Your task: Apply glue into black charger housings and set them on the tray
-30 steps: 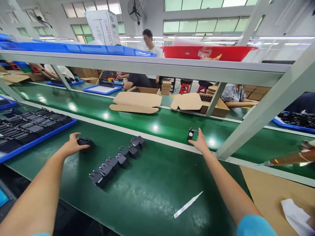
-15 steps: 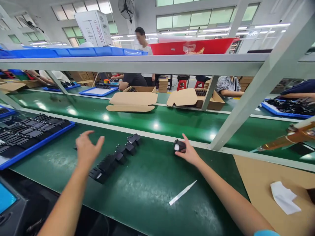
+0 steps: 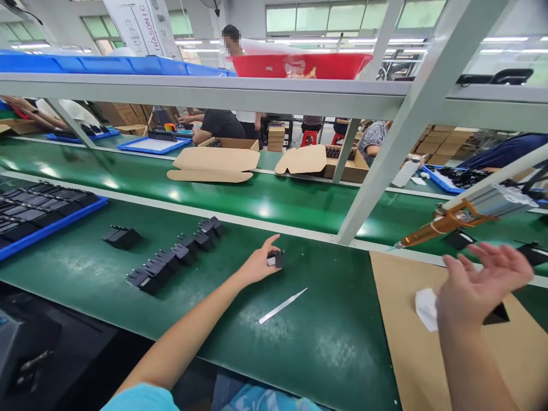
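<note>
My left hand point(image 3: 259, 264) is closed around a small black power adapter point(image 3: 279, 260) with a pale face, just above the green bench; its index finger points outward. To its left a slanting row of black power adapters point(image 3: 175, 257) lies with pins up, and a single adapter point(image 3: 122, 237) sits apart. My right hand point(image 3: 482, 279) is raised at the right with fingers spread, nothing visible in it. It is near an orange dispenser point(image 3: 440, 225) with a fine tip. Beneath it, a dark object point(image 3: 497, 315) is partly hidden. Slim pale tweezers point(image 3: 282, 306) lie on the bench.
A blue tray point(image 3: 55, 222) full of adapters stands at the left. Brown cardboard point(image 3: 398, 325) with crumpled white paper point(image 3: 426, 308) covers the right side. A slanted metal post point(image 3: 385, 165) holds up the shelf point(image 3: 214, 94). Co-workers sit across the green belt point(image 3: 240, 191).
The adapter has gone from my right hand to my left. My left hand moved right, revealing the single adapter; my right hand swung right to the dispenser. The view shifted right.
</note>
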The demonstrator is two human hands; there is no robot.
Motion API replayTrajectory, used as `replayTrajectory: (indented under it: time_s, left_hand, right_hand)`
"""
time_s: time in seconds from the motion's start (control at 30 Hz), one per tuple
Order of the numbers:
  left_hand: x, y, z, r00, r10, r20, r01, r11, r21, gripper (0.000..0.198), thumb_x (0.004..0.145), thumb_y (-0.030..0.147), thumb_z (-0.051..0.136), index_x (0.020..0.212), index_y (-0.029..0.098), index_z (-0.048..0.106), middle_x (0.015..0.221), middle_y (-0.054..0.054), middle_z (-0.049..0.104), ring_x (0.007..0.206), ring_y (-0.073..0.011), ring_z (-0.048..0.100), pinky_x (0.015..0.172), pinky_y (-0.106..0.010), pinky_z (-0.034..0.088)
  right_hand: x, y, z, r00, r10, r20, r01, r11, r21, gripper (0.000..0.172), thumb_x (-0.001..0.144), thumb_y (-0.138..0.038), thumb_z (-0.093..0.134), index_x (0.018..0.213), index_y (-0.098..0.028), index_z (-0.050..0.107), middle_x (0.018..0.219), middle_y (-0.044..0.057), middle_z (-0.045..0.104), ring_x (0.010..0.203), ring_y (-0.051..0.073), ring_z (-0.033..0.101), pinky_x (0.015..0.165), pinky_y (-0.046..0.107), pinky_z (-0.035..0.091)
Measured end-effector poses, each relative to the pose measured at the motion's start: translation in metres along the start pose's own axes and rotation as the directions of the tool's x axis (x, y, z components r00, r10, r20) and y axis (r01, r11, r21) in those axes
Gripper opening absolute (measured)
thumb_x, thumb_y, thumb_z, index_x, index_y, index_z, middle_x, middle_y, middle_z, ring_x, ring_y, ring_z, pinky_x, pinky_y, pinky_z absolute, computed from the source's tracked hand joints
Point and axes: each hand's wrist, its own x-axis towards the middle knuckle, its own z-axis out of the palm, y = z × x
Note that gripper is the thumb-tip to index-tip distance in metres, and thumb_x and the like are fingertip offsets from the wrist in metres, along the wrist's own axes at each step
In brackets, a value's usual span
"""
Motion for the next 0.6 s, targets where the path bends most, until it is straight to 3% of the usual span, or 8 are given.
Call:
replayTrajectory:
  time_s: [0.07,0.1,0.17,0.23,0.37,0.5,0.6]
  left_hand:
    - [-0.001,0.003,-0.003,0.995,0.055,0.085,-0.053,0.998,-0.025,0.091,0.074,0.025,0.072,0.149,0.026,0.022,0.119,-0.006,0.063,0.109,-0.0212,0.061,0.101,-0.039,0.043]
    - [-0.002,0.005,-0.003,0.993,0.064,0.098,-0.064,0.998,-0.002,0.094,0.072,0.028,0.074,0.15,0.027,0.022,0.121,-0.006,0.062,0.11,-0.0215,0.06,0.101,-0.039,0.043]
    - [-0.004,0.01,0.001,0.995,0.053,0.082,-0.057,0.997,0.054,0.097,0.072,0.036,0.077,0.151,0.027,0.022,0.121,-0.007,0.061,0.107,-0.0223,0.059,0.099,-0.041,0.044]
    - [-0.005,0.012,0.005,0.998,0.039,0.047,-0.04,0.999,0.023,0.093,0.077,0.041,0.073,0.152,0.027,0.02,0.114,-0.006,0.063,0.101,-0.021,0.06,0.098,-0.042,0.044]
    - [-0.002,0.001,0.004,0.999,0.021,0.023,-0.014,0.959,-0.285,0.083,0.079,0.044,0.07,0.148,0.026,0.028,0.115,-0.009,0.063,0.099,-0.0194,0.063,0.091,-0.039,0.049]
    - [0.002,-0.022,0.001,0.998,-0.058,-0.027,0.04,0.894,-0.446,0.071,0.07,0.052,0.076,0.129,0.02,0.052,0.117,-0.014,0.065,0.099,-0.0218,0.066,0.088,-0.038,0.051]
    - [0.001,-0.033,0.002,0.992,-0.103,-0.069,0.066,0.908,-0.414,0.048,0.079,0.055,0.067,0.107,0.016,0.066,0.109,-0.014,0.07,0.098,-0.0237,0.066,0.091,-0.04,0.05]
  right_hand:
    - [0.02,0.016,-0.006,0.96,0.274,0.063,-0.28,0.951,0.127,0.09,0.035,-0.019,0.084,0.115,-0.038,0.048,0.128,0.012,0.052,0.116,0.032,0.055,0.091,0.057,0.04]
    - [0.024,0.022,-0.004,0.909,0.386,0.157,-0.409,0.898,0.163,0.089,0.034,-0.018,0.083,0.113,-0.038,0.049,0.126,0.012,0.055,0.118,0.033,0.055,0.093,0.058,0.038]
    - [0.022,0.03,0.005,0.807,0.491,0.329,-0.564,0.806,0.179,0.078,0.035,-0.017,0.082,0.106,-0.032,0.054,0.113,0.012,0.062,0.116,0.033,0.058,0.094,0.057,0.038]
    - [0.011,0.031,0.018,0.78,0.498,0.379,-0.59,0.787,0.181,0.066,0.04,-0.017,0.082,0.1,-0.028,0.055,0.098,0.011,0.067,0.108,0.032,0.062,0.093,0.055,0.04]
    - [-0.018,0.018,0.039,0.815,0.47,0.34,-0.557,0.796,0.237,0.059,0.054,-0.024,0.08,0.104,-0.029,0.05,0.087,0.003,0.068,0.091,0.023,0.066,0.088,0.047,0.044]
    - [-0.049,-0.019,0.06,0.823,0.424,0.379,-0.541,0.788,0.294,0.044,0.065,-0.032,0.076,0.101,-0.024,0.052,0.073,-0.004,0.062,0.065,0.014,0.06,0.071,0.035,0.048]
    - [-0.074,-0.056,0.084,0.768,0.395,0.504,-0.6,0.719,0.351,0.035,0.074,-0.032,0.072,0.101,-0.023,0.053,0.068,-0.008,0.057,0.053,0.01,0.053,0.057,0.028,0.045]
